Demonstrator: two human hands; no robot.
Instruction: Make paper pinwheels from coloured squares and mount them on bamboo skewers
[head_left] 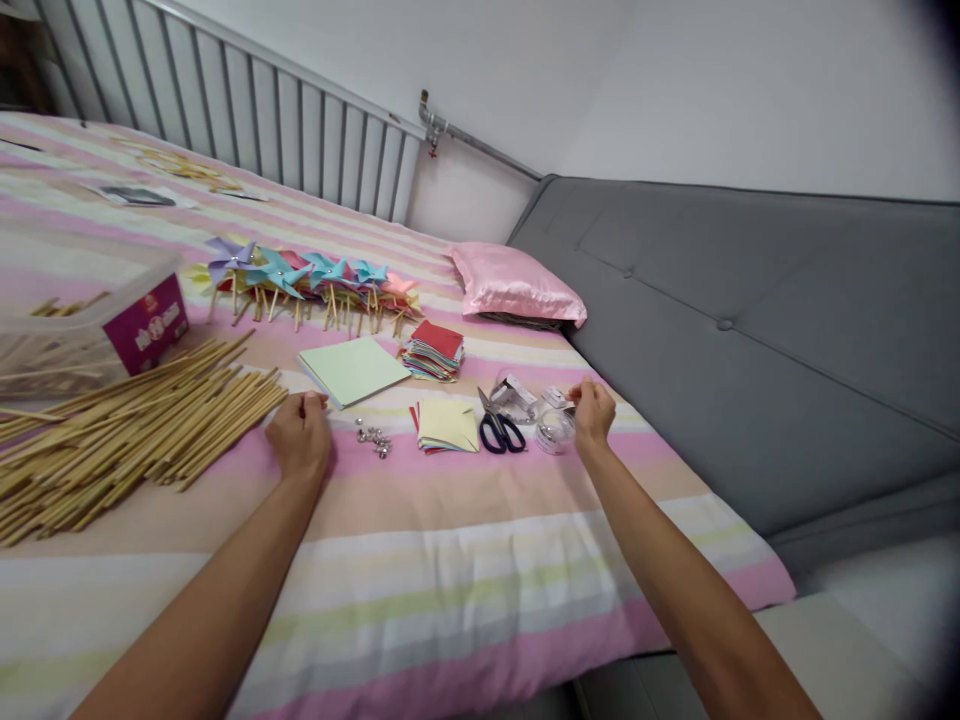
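My left hand (301, 432) rests closed on the striped bedsheet, between a spread of thin wooden sticks (172, 420) and a small heap of metallic pins (375, 438). Whatever its curled fingers may hold is hidden. At the right, my right hand (594, 410) is closed in a pinch beside a clear round plastic container (553, 430); I cannot make out what is between its fingertips. Dark-handled scissors (501, 432) lie left of that container, near crumpled clear packaging (514, 398). Cut paper squares (448, 424), pale yellow on top, lie between the pins and scissors.
Pale green paper sheets (356, 370) and a stack of coloured squares (435, 350) lie farther back. Behind them are several finished pinwheels (300, 275). A clear plastic tub (90, 330) stands left, a pink pillow (517, 285) near the grey padded headboard (720, 330).
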